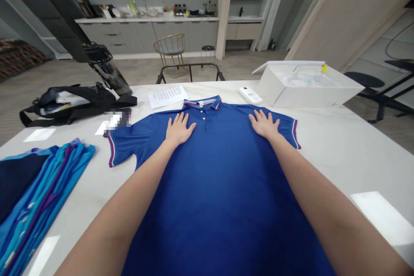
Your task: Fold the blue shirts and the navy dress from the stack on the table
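Observation:
A blue polo shirt (213, 172) lies spread face up on the white table (336, 146), collar pointing away from me, with red and white trim on the collar and sleeve cuffs. My left hand (178, 129) rests flat on the shirt's left shoulder area, fingers stretched out. My right hand (263, 124) lies flat on the right shoulder area, fingers spread. Neither hand holds anything.
A pile of blue and teal garments (35, 189) lies at the near left. A black bag (71, 101) sits at the far left, a printed paper (167, 95) and a white remote (250, 95) beyond the collar, and an open white box (307, 84) at the far right.

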Demonstrator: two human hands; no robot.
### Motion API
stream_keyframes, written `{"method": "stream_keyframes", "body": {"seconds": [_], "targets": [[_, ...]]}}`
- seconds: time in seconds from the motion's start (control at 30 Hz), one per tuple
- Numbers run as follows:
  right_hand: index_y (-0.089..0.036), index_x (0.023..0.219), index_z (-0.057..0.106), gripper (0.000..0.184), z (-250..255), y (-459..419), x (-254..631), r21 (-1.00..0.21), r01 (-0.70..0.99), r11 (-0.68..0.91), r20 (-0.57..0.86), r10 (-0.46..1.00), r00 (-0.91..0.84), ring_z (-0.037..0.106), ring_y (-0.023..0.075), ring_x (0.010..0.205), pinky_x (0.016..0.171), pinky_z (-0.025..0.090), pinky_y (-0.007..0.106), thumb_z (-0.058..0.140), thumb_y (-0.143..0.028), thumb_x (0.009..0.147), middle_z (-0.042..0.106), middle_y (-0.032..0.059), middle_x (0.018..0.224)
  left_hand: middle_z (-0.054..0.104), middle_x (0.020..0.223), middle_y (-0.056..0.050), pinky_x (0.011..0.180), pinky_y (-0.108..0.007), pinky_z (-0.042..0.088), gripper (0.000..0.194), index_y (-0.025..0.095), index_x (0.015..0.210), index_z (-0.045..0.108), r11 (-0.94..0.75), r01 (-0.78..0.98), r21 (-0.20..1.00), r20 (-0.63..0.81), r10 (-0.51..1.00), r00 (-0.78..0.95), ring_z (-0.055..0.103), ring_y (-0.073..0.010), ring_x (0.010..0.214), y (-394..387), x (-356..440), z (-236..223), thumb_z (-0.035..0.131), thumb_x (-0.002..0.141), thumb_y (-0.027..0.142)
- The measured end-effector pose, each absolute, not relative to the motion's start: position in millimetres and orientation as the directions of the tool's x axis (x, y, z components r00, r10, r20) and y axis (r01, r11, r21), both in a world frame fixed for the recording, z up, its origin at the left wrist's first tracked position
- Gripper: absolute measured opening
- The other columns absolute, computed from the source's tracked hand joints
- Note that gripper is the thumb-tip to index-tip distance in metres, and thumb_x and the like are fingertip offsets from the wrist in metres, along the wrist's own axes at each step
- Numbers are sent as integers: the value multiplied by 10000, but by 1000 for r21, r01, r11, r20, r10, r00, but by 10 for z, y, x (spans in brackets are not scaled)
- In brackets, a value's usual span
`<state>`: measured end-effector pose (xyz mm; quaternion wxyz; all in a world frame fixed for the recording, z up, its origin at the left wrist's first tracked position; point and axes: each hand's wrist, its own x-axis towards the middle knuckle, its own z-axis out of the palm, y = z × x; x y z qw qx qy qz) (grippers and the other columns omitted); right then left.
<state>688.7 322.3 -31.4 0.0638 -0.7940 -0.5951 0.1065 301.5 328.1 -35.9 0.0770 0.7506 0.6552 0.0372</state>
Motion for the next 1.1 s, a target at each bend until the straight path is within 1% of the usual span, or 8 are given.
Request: {"method": "stream_keyframes", "body": {"seconds": [0.13,0.27,0.37,0.47,0.6,0.83,0.97,1.1], "targets": [[-299,1638,330,854,-361,3193,7228,-216,910,-355,-77,935,346,162,510,1542,1132,86,838,172,-788,956,220,90,1727,197,1728,-73,1282,-583,127,841,213,1644,283,-127,979,161,-50,989,137,155,-306,1601,3266,3007,-345,173,985,724],[-223,1575,451,734,-287,3154,7399,-213,925,-314,55,942,332,381,465,1437,1124,259,754,231,-647,1018,441,184,1604,404,1640,-145,1250,-622,190,749,183,1544,457,-131,982,138,22,991,129,337,-362,1519,3276,3122,-220,309,996,672],[-148,1423,606,573,-223,3114,7549,-129,930,-343,213,907,364,492,408,1320,1077,358,661,287,-438,1045,583,231,1431,598,1436,-159,1184,-522,352,513,170,1388,586,-221,965,141,213,959,189,525,-330,1345,3335,3364,-94,402,1028,486],[-154,1321,681,476,-210,3064,7768,-39,921,-387,218,896,386,483,411,1292,1039,357,669,372,-349,1015,596,232,1385,648,1314,-125,1077,-393,460,357,183,1296,630,-435,883,177,285,881,377,576,-273,1250,3505,3759,8,437,1031,326],[-187,1341,676,480,-234,2990,8028,-50,910,-411,181,893,413,485,411,1273,1012,379,662,387,-383,1012,587,221,1370,670,1285,-100,1009,-350,498,328,210,1296,636,-568,789,234,209,822,530,633,-246,1175,3904,4416,90,441,1037,265],[-216,1237,712,438,-182,2893,8219,-85,891,-447,151,878,455,490,418,1262,990,402,646,466,-480,988,590,207,1312,676,1326,-136,1021,-395,502,376,242,1343,656,-521,817,248,-18,840,542,658,-290,1194,4466,5172,35,553,1001,358],[-212,1173,708,431,-173,2897,8311,-104,875,-472,120,868,482,490,412,1267,992,406,633,517,-535,960,588,201,1300,702,1280,-107,1020,-349,500,317,241,1249,706,-541,797,268,-47,819,572,669,-253,1166,4551,5257,-73,615,956,322],[-169,1102,697,389,-134,2920,8345,-79,884,-460,44,884,465,533,395,1225,978,434,606,485,-470,976,618,218,1273,705,1228,-147,975,-400,518,288,207,1202,702,-509,810,291,-11,845,535,689,-294,1120,4472,5282,-99,540,972,266]]}}
